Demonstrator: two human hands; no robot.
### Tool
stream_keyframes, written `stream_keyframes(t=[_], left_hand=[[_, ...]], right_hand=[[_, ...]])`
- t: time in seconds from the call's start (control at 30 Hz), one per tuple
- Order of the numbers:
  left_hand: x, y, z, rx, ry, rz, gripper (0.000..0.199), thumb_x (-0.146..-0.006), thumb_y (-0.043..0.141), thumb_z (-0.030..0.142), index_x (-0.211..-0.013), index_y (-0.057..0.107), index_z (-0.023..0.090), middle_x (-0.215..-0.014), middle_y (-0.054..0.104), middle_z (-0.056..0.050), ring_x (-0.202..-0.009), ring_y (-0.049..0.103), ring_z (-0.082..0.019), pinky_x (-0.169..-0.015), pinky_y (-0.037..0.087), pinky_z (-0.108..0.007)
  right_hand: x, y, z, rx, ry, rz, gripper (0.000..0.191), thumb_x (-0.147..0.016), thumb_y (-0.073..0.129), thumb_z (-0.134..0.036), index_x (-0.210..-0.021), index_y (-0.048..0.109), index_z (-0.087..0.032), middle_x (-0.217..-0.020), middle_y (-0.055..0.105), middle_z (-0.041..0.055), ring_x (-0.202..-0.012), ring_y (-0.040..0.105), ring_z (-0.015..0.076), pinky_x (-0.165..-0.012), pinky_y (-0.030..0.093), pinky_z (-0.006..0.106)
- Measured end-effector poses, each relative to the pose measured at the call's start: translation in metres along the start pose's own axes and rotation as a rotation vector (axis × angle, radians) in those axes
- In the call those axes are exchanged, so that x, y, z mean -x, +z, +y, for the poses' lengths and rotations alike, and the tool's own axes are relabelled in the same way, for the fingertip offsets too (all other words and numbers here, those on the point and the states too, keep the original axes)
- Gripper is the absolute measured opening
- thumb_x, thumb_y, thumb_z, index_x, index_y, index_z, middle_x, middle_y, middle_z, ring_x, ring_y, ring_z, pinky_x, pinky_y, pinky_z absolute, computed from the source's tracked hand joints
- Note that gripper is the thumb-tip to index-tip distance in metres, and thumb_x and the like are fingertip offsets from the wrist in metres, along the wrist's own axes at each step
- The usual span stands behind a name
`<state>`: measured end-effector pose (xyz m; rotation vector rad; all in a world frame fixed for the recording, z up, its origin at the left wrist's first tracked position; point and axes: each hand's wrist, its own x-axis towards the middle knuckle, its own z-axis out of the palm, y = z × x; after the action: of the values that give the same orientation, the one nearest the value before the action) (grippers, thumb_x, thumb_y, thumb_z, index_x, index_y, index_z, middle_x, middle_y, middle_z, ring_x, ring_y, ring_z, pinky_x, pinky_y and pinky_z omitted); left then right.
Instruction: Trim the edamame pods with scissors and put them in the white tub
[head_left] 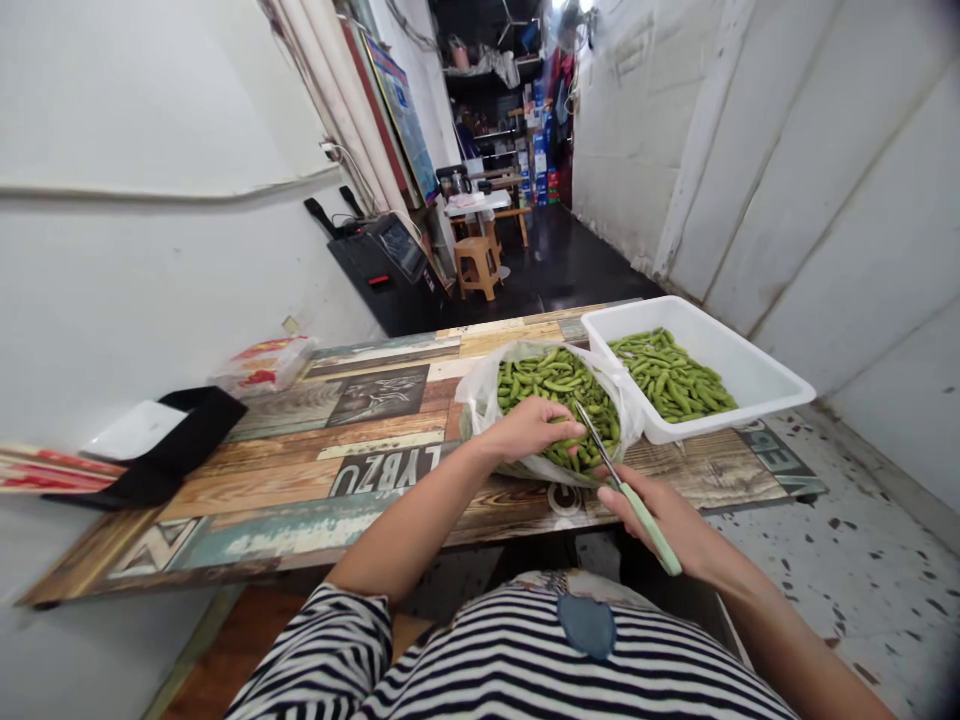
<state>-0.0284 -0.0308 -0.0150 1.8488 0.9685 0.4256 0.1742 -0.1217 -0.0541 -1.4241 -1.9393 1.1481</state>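
Note:
A thin white plastic bag [480, 385], its mouth spread wide, is full of green edamame pods [551, 372]. Over the pods, my left hand [531, 428] is closed in a pinch, and a pod, mostly hidden, appears to be between its fingertips. My right hand [664, 515] grips a pair of scissors [634, 505] with pale green handles. The metal blades point up and left over the bag, close to my left fingertips. To the right of the bag stands a white plastic tub [757, 370] with more edamame pods [671, 375] on its bottom.
The table [285, 470] has a patchwork wood pattern. At its left end are a black holder [202, 420] and red-and-white wrapped chopsticks [56, 470], with a red-and-white plastic package [266, 365] behind. Beyond stand a black machine [390, 265] and a tan stool [476, 265]. A wall rises on the right.

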Motion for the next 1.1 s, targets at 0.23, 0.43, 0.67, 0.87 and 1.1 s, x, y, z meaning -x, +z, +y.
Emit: stream_keyframes(t=[0.23,0.43,0.67,0.87,1.1], left_hand=[[0.001,-0.002,-0.002,0.189,-0.100,-0.089,0.043,-0.076,0.057,0.051,-0.069,0.062,0.009,-0.053,0.049,0.002,-0.040,0.022,-0.002,-0.040,0.012,-0.021],[-0.005,0.003,0.002,0.570,-0.116,0.004,0.028,-0.074,0.063,0.037,-0.080,0.056,0.011,-0.058,0.053,0.002,-0.040,0.030,-0.001,-0.039,0.014,-0.018],[-0.009,0.014,0.004,0.793,-0.085,0.303,0.014,-0.075,0.057,0.015,-0.086,0.047,0.013,-0.066,0.060,-0.001,-0.036,0.027,0.002,-0.038,0.012,-0.017],[-0.006,0.026,0.001,0.745,-0.135,0.381,0.023,-0.069,0.062,0.016,-0.081,0.043,0.016,-0.061,0.065,-0.001,-0.033,0.026,0.001,-0.037,0.013,-0.017],[-0.006,0.035,0.000,0.591,-0.180,0.450,0.028,-0.064,0.068,0.020,-0.081,0.046,0.016,-0.060,0.064,0.001,-0.036,0.032,-0.001,-0.038,0.019,-0.015]], right_hand=[[-0.001,-0.006,-0.001,-0.111,0.079,-0.105,0.040,-0.084,0.045,-0.056,-0.081,0.055,-0.017,-0.050,0.049,-0.0039,-0.042,0.047,0.0098,-0.041,0.036,0.020],[-0.007,0.007,0.007,-0.482,0.170,-0.030,0.046,-0.080,0.044,-0.064,-0.086,0.050,-0.018,-0.049,0.046,-0.0058,-0.037,0.046,0.0106,-0.038,0.039,0.023],[-0.005,0.015,0.005,-0.686,0.214,-0.151,0.052,-0.084,0.037,-0.064,-0.102,0.050,-0.017,-0.062,0.055,-0.0026,-0.049,0.056,0.0137,-0.050,0.043,0.027],[-0.006,0.014,-0.002,-0.467,0.122,-0.090,0.053,-0.088,0.032,-0.060,-0.066,0.051,-0.016,-0.057,0.057,0.0008,-0.052,0.056,0.0125,-0.055,0.041,0.025],[-0.011,0.014,-0.010,-0.511,0.151,-0.041,0.048,-0.083,0.040,-0.062,-0.071,0.052,-0.017,-0.048,0.052,-0.0022,-0.042,0.050,0.0109,-0.045,0.040,0.023]])
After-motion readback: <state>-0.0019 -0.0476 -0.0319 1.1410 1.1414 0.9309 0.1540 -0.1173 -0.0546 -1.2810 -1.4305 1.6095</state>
